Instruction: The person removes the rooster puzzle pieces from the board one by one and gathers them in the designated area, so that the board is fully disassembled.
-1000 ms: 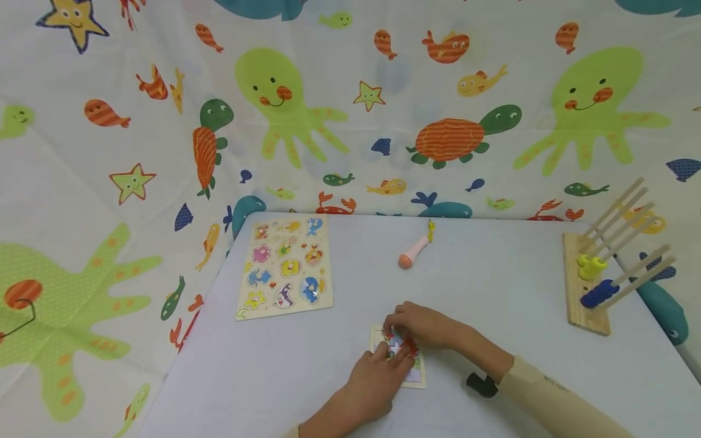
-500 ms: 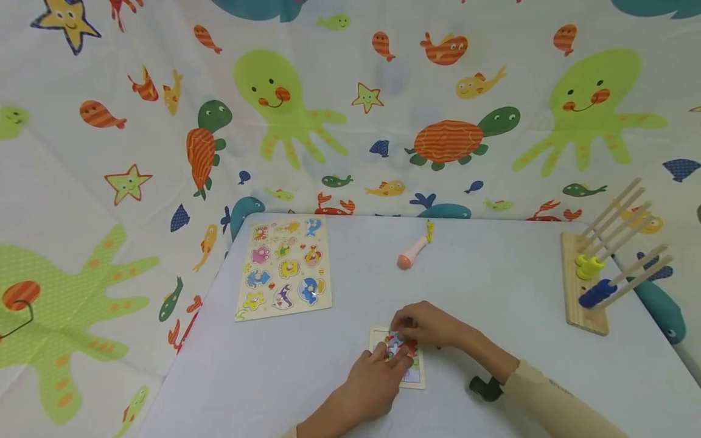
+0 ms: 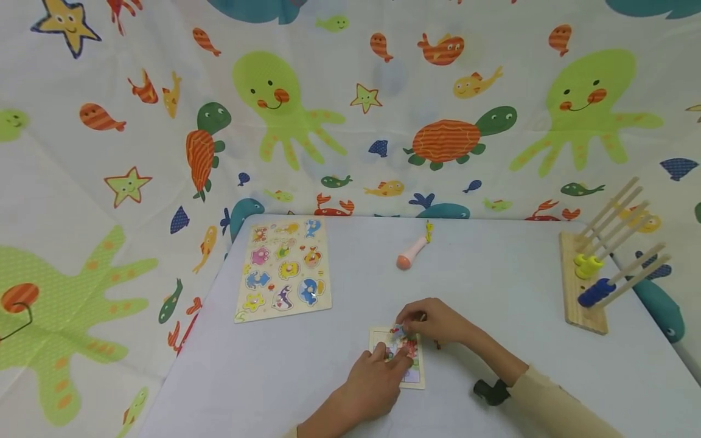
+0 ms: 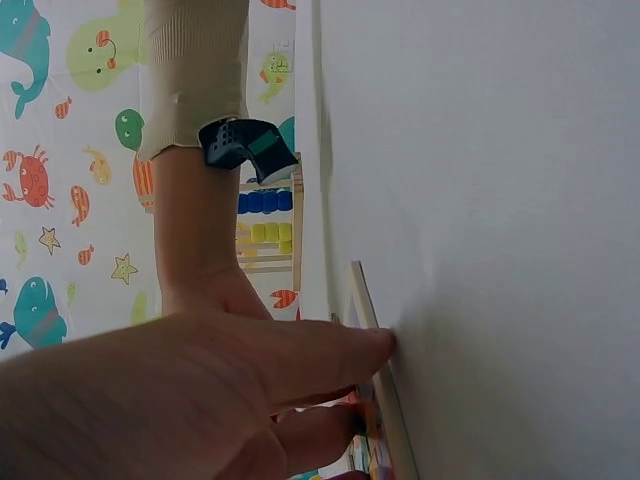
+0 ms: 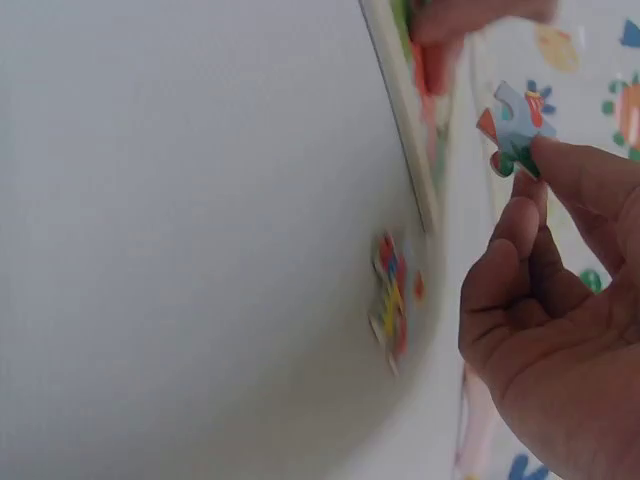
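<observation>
My right hand (image 3: 438,321) pinches a blue jigsaw piece (image 5: 520,125) between thumb and fingers, tilted above the far edge of a small wooden-framed jigsaw puzzle (image 3: 414,384). My left hand (image 3: 372,384) rests on that puzzle, fingertips pressing its pieces and the frame. In the left wrist view, one fingertip of the left hand (image 4: 200,380) reaches over the frame's rim (image 4: 362,290). A loose colourful piece (image 5: 392,300) lies on the table beside the puzzle, mostly hidden by the right hand in the head view. The hands cover part of the puzzle.
A peg puzzle board with sea animals (image 3: 285,267) lies at the back left. A pink toy microphone-shaped object (image 3: 412,252) lies at the back. A wooden peg rack with yellow and blue beads (image 3: 583,304) stands on the right. Patterned cloth (image 3: 328,140) hangs behind the table.
My right hand has lifted the blue jigsaw piece off the puzzle and moved slightly away and to the right. The left hand has stayed on the puzzle.
</observation>
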{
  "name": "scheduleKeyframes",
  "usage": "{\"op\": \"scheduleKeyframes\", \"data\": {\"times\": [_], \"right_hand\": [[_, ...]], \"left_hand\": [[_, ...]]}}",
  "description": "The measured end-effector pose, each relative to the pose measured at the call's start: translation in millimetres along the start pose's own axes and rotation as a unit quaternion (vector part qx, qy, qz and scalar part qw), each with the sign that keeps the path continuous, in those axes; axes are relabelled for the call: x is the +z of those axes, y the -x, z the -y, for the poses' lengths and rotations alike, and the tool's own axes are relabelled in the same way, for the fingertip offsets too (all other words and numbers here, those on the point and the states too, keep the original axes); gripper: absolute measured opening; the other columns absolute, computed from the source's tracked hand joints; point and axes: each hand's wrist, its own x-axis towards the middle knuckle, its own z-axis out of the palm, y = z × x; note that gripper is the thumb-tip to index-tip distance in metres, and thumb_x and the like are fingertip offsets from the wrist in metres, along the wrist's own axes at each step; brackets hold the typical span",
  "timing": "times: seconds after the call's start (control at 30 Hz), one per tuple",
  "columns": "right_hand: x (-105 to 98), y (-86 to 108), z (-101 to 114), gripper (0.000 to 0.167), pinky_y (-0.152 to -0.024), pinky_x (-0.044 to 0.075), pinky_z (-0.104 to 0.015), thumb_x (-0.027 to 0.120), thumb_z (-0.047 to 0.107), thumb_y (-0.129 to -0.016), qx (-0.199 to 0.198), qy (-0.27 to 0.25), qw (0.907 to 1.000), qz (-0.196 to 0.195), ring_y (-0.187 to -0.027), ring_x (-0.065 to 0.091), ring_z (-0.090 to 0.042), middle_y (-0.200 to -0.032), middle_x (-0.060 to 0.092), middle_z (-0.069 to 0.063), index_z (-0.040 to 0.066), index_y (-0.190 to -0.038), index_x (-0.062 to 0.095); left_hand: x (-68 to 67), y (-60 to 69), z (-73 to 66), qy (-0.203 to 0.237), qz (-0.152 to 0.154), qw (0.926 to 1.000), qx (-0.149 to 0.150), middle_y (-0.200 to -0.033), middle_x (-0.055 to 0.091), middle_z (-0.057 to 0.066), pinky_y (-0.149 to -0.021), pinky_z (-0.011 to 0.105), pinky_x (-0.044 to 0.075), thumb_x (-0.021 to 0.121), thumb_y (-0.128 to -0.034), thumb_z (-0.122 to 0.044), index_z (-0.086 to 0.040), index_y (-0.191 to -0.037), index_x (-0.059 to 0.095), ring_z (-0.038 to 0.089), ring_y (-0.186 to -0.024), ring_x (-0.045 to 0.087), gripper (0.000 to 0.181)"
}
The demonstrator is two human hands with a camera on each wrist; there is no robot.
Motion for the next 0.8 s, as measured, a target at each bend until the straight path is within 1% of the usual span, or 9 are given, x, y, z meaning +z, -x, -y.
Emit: {"op": "scheduleKeyframes", "data": {"times": [0.07, 0.17, 0.3, 0.4, 0.53, 0.63, 0.8], "right_hand": [[-10, 5.4, -3, 0.013, -0.068, 0.052, -0.031, 0.067, 0.016, -0.095, 0.015, -0.001, 0.9999, 0.000, -0.079, 0.061, -0.013, -0.091, 0.069, 0.012, 0.026, -0.100, 0.074], [-28, 17.7, -11, 0.012, -0.069, 0.052, -0.030, 0.068, 0.018, -0.094, 0.031, 0.009, 0.9995, 0.004, -0.080, 0.060, -0.014, -0.091, 0.069, 0.011, 0.026, -0.100, 0.074], [-51, 36.0, -23, 0.010, -0.074, 0.051, -0.029, 0.069, 0.021, -0.094, 0.055, 0.034, 0.9977, 0.022, -0.085, 0.060, -0.014, -0.094, 0.069, 0.012, 0.024, -0.101, 0.076], [-61, 49.8, -31, 0.010, -0.074, 0.050, -0.028, 0.070, 0.020, -0.093, 0.067, 0.038, 0.9963, 0.038, -0.086, 0.059, -0.012, -0.095, 0.070, 0.011, 0.021, -0.101, 0.077], [-63, 61.2, -38, 0.011, -0.073, 0.049, -0.028, 0.071, 0.017, -0.091, 0.069, 0.014, 0.9966, 0.042, -0.085, 0.059, -0.012, -0.096, 0.071, 0.008, 0.018, -0.100, 0.078], [-60, 64.8, -42, 0.011, -0.073, 0.048, -0.028, 0.072, 0.018, -0.090, 0.077, 0.000, 0.9965, 0.034, -0.086, 0.059, -0.014, -0.096, 0.072, 0.008, 0.019, -0.100, 0.078], [-55, 66.9, -45, 0.007, -0.071, 0.048, -0.029, 0.073, 0.018, -0.089, 0.087, 0.023, 0.9959, 0.004, -0.086, 0.057, -0.015, -0.093, 0.070, 0.007, 0.022, -0.094, 0.077]], "left_hand": [[-0.5, -0.5, 0.2, 0.009, 0.010, 0.9999, -0.004, -0.144, 0.050, -0.013, -0.066, 0.030, 0.039, 0.069, -0.0897, -0.032, -0.025, -0.135, 0.053, 0.017, -0.097, 0.043, 0.048], [-1.0, -1.3, 0.3, 0.021, 0.018, 0.9996, -0.009, -0.144, 0.050, -0.014, -0.068, 0.030, 0.040, 0.069, -0.0891, -0.032, -0.026, -0.135, 0.053, 0.017, -0.097, 0.043, 0.049], [-1.9, -1.1, 0.2, 0.025, 0.023, 0.9993, -0.015, -0.144, 0.049, -0.014, -0.066, 0.029, 0.037, 0.069, -0.0889, -0.031, -0.027, -0.135, 0.053, 0.016, -0.096, 0.042, 0.049], [-2.3, -0.8, -0.6, 0.026, 0.029, 0.9991, -0.017, -0.145, 0.048, -0.015, -0.066, 0.028, 0.036, 0.068, -0.0896, -0.030, -0.026, -0.136, 0.053, 0.017, -0.097, 0.042, 0.049], [-2.8, -0.3, -1.0, 0.029, 0.035, 0.9988, -0.021, -0.145, 0.048, -0.015, -0.067, 0.028, 0.035, 0.068, -0.0898, -0.030, -0.026, -0.136, 0.053, 0.017, -0.097, 0.041, 0.049], [-3.0, 0.2, -0.8, 0.029, 0.034, 0.9987, -0.022, -0.145, 0.048, -0.015, -0.066, 0.028, 0.034, 0.068, -0.0897, -0.030, -0.026, -0.136, 0.053, 0.017, -0.096, 0.041, 0.049], [-1.8, -0.3, 0.2, 0.031, 0.029, 0.9989, -0.019, -0.145, 0.049, -0.014, -0.066, 0.028, 0.034, 0.067, -0.0897, -0.030, -0.026, -0.137, 0.053, 0.017, -0.096, 0.040, 0.049]]}}
